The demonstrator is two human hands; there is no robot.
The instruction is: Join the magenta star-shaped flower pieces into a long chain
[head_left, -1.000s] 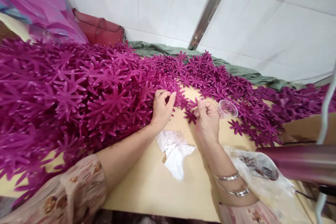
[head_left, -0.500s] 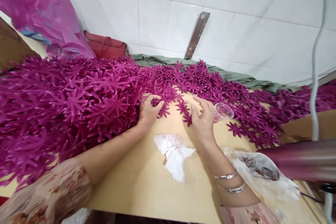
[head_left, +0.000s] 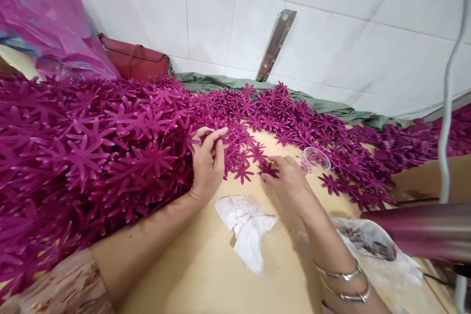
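Right hand (head_left: 289, 181), now lower, at magenta flower (head_left: 270, 170), petals radially outward

The head camera looks forward and down

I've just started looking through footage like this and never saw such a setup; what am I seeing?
There is no machine here: these are a person's two bare hands, filmed by a camera worn on the head, looking forward and down. On the tan table lie heaped purple star-shaped pieces, a crumpled white cloth or tissue and a clear round container. The right hand appears to hold one dark purple piece between thumb and fingers. The left hand is at the heap's edge; whether it grips anything is hard to tell.
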